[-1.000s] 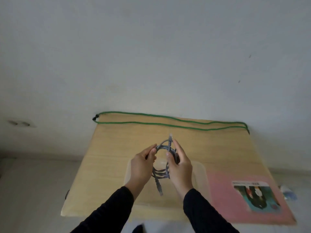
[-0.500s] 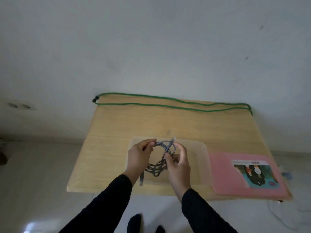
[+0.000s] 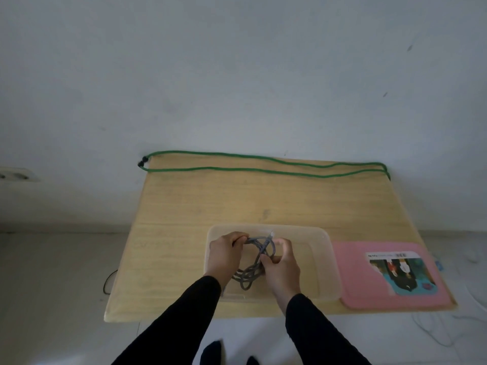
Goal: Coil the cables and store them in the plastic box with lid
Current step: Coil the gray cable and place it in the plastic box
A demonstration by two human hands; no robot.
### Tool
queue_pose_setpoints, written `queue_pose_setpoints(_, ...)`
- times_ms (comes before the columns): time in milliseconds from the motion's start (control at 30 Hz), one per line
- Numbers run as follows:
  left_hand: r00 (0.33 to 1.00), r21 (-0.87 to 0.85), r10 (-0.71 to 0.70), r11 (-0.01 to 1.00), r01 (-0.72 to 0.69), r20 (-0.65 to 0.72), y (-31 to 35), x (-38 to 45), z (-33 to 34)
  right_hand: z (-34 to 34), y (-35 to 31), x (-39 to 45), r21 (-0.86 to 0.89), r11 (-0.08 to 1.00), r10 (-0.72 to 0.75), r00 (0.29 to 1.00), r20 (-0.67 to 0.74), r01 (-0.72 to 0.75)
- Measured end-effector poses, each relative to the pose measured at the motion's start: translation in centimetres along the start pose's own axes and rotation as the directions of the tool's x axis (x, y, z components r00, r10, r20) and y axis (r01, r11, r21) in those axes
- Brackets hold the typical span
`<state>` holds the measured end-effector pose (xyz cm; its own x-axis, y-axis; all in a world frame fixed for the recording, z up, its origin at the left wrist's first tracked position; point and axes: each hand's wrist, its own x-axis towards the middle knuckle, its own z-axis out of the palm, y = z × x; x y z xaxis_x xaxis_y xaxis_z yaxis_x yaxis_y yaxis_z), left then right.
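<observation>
A coiled grey cable (image 3: 252, 270) is held inside the clear plastic box (image 3: 325, 262), which stands at the near middle of the wooden table. My left hand (image 3: 225, 255) grips the coil's upper left side. My right hand (image 3: 280, 268) pinches its right side, with one plug end sticking up between the hands. The pink lid (image 3: 353, 275), bearing a picture label, lies flat just right of the box. A long green cable (image 3: 263, 164) is stretched out in a doubled line along the table's far edge.
The wooden table (image 3: 197, 206) stands against a white wall. A wall socket (image 3: 15, 175) is at the left. Thin white wires (image 3: 442, 330) lie on the floor at the right, and a dark wire (image 3: 106, 281) hangs by the table's left edge.
Both hands have lowered the grey coil from above the table down into the plastic box. The view has tilted downward, showing more of the floor and table front.
</observation>
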<state>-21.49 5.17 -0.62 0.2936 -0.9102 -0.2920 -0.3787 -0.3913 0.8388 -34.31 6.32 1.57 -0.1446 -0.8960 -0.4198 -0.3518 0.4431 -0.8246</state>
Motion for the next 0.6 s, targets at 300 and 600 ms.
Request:
queue_pose_setpoints(300, 0.988, 0.281, 0.154, 0.948, -0.152, 0.015, -0.1, -0.2, 0.8, -0.1, 0.6, 0.3, -0.498, 0.817, -0.231, 0.956, 0.179, 0.290)
queue_pose_setpoints(600, 0.936, 0.561, 0.349, 0.766, -0.314, 0.048, -0.4, -2.6, 0.7, -0.5, 0.9, -1.1, -0.689, 0.580, -0.406, 0.888, 0.217, 0.434)
